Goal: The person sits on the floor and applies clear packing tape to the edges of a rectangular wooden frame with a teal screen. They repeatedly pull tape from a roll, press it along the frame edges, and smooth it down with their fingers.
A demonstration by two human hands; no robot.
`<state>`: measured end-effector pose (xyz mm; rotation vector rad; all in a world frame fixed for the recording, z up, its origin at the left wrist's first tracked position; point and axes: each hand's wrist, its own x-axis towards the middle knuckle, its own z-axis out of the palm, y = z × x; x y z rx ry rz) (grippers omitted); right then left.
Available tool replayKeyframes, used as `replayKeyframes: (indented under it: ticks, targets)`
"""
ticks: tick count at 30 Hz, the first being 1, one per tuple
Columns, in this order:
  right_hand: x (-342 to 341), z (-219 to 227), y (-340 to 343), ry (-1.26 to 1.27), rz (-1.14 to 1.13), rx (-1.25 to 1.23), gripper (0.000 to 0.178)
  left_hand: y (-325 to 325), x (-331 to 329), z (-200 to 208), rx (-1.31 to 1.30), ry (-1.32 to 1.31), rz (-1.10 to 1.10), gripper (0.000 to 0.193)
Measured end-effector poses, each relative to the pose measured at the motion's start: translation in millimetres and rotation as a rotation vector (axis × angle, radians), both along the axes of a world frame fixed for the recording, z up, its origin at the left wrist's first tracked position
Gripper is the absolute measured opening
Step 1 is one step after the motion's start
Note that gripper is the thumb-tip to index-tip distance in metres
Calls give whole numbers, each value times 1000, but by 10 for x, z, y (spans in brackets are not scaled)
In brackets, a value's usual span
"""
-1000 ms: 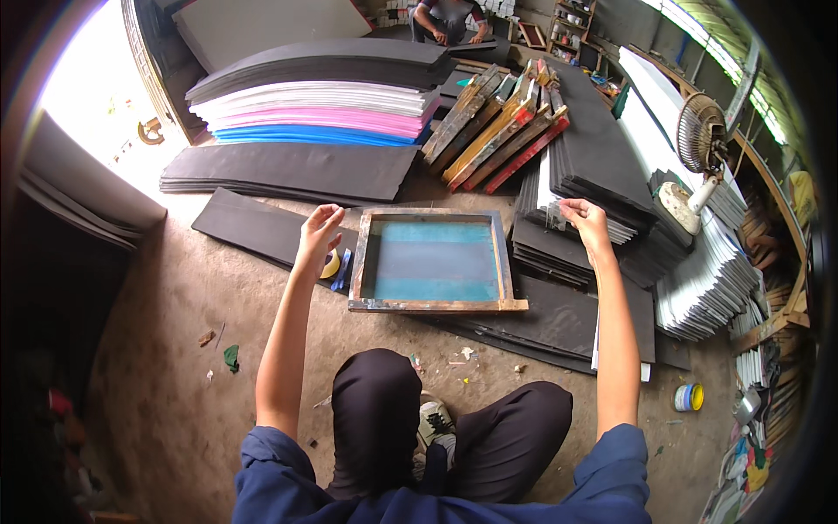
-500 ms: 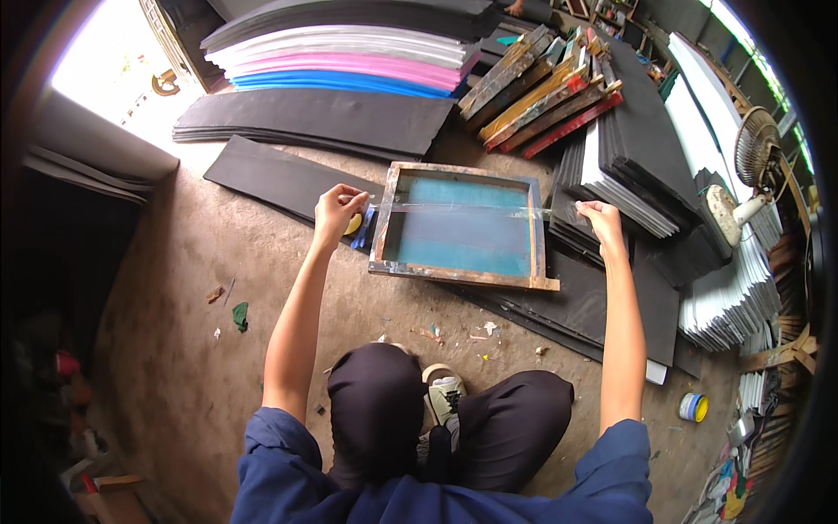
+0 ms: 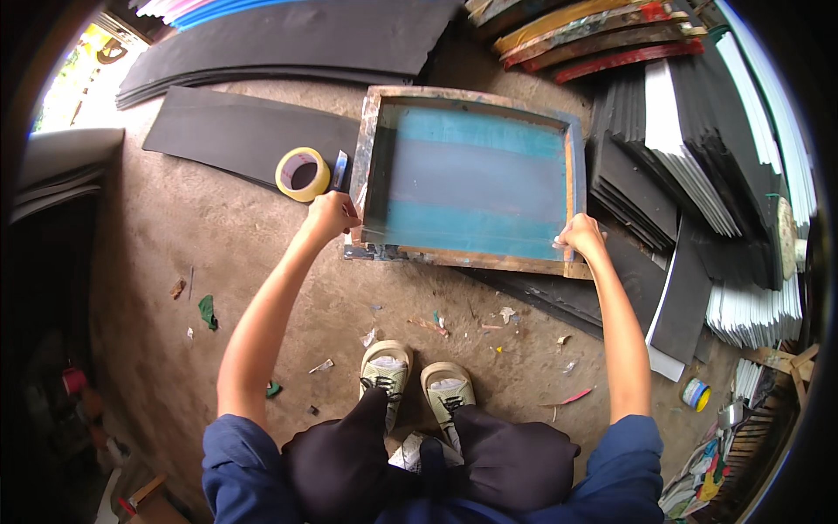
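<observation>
A wooden-rimmed printing screen (image 3: 476, 179) with teal and grey-blue mesh lies before me, its underside over black sheets. A thin strip of clear tape (image 3: 463, 242) runs taut between my hands along the near part of the mesh. My left hand (image 3: 333, 216) is closed on one end, at the frame's left bar. My right hand (image 3: 582, 234) pinches the other end above the right bar. Whether the strip touches the mesh is hard to see. Just beyond my left hand are a yellowish tape roll (image 3: 285, 177) and a blue-and-black cutter knife (image 3: 339, 170).
Black foam sheets (image 3: 253, 131) lie left of the screen, and stacked black and white sheets (image 3: 681, 166) stand at the right. Paint-stained frames (image 3: 602, 39) lean at the far right. Scraps litter the concrete floor (image 3: 236, 288). A small yellow-and-blue tin (image 3: 696, 395) sits at the lower right.
Both hands have come nearer and lower, bringing the clear strip from the mesh's far part to its near part. The tape roll and cutter knife, partly hidden before, show plainly. My knees have shifted.
</observation>
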<state>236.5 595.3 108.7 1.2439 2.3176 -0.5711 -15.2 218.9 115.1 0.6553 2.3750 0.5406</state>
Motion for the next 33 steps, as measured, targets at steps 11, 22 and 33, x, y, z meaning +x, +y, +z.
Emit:
replayKeyframes:
  ticks: [11,22,33]
  targets:
    - [9,-166,-63,-139,358,189,15,313,8,-120,-102,27,-302,11]
    - [-48,-261,-153,-188,445,231,32,546,144,-39,-380,257,-441,16]
    - [-26,-337,-164,-262,495,272,40,918,128,-56,-800,194,-597,21]
